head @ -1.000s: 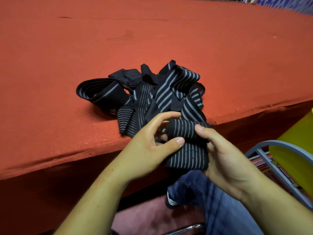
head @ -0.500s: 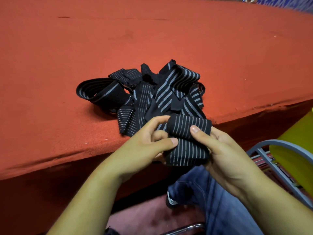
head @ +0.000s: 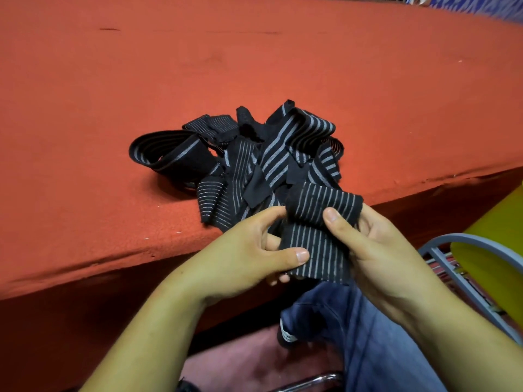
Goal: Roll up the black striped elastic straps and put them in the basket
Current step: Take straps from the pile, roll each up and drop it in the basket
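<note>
Strap (head: 317, 241) half rolled
Left hand (head: 240, 258) and right hand (head: 379, 258) both pinch it; slackening either grip could let the springy roll uncoil.

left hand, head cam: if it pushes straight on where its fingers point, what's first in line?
The striped strap it is pinching: the left hand points rightward into the half-rolled band. Right behind that, probably the right hand, though depth is unclear. The strap pile lies off that line, further up.
</note>
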Available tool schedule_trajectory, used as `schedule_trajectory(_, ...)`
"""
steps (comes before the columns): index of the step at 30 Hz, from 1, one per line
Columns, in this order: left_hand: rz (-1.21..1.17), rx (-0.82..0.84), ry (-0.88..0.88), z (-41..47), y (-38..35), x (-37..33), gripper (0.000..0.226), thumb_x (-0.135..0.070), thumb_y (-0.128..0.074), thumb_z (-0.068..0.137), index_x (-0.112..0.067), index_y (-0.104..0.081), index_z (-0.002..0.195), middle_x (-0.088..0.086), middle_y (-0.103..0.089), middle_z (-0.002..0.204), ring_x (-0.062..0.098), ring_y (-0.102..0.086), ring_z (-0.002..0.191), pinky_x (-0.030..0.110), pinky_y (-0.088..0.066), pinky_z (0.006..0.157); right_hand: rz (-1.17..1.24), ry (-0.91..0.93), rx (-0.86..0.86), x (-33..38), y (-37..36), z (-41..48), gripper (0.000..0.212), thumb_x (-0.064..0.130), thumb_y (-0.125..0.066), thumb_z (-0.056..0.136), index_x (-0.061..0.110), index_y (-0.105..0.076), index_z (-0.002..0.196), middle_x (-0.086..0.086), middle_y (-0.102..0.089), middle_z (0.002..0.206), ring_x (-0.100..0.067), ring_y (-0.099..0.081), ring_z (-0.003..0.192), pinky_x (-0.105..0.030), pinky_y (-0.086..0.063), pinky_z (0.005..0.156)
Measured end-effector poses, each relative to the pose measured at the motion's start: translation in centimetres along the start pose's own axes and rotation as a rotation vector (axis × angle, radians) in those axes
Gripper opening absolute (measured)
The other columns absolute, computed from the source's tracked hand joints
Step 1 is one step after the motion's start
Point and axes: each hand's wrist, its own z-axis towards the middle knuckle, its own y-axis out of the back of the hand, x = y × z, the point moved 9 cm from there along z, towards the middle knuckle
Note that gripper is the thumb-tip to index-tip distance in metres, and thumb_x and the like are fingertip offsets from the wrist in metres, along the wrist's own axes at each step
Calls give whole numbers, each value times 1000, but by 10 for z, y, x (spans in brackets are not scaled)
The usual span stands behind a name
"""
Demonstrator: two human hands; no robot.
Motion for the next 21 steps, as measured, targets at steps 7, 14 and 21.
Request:
schedule_trajectory(7,36,41,68,-3,-2,8,34,-23,-65,100,-36,-52,128,3,-76,88,11,-68,79,24,-57,71,-19,-21,-11,-6,2,1,42,24,-63,95,11,-62,134,-8,-74,130,-27,-68,126,-57,-46,114)
schedule_trajectory(14,-71,-187,-63,0,21,-4,40,-39,-63,99,-22,-61,135,3,-73,124,19,-69,117,40,-58,96,-54,-115,98,-12,-7,-6,40,19,-59,99,15,-59,139,-6,-72,134,-25,-66,129,-54,-49,113)
schedule_trajectory(21,-37,-262,-231,-5,29,-20,36,-12,-72,90,-19,-67,125,2,-76,115,8,-72,101,19,-55,82,50,-230,158,-17,-17,-10,41,31,-58,95,13,-69,130,-13,-76,123,-24,-74,113,-35,-63,88)
